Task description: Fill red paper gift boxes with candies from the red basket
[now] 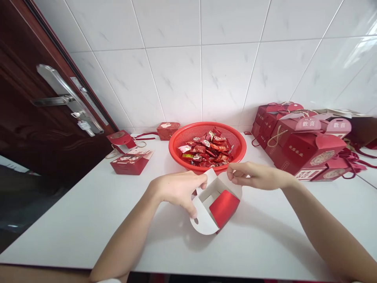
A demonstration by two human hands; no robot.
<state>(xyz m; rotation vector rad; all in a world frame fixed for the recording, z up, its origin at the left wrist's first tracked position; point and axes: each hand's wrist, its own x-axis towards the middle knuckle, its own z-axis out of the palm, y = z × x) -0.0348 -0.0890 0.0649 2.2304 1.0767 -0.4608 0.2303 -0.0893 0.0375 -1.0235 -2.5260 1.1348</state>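
An opened gift box [224, 208], red outside and white inside, stands on the white table in front of me. Its flaps are spread, and a red panel folds into its opening. My left hand [179, 189] grips the left side of the box, thumb on a white flap with a hole in it. On the far right flap, the curled fingers of my right hand [255, 175] are closed at the edge. Right behind the box sits a red plastic basket [174, 151] with many red-wrapped candies [210, 147].
Finished-looking red boxes [303, 145] with cords are stacked at the right. Back left are a small red box [129, 162], a round-topped red piece [121, 140] and another red box [167, 130]. A tiled wall [176, 78] closes the back; a dark door [38, 129] stands left.
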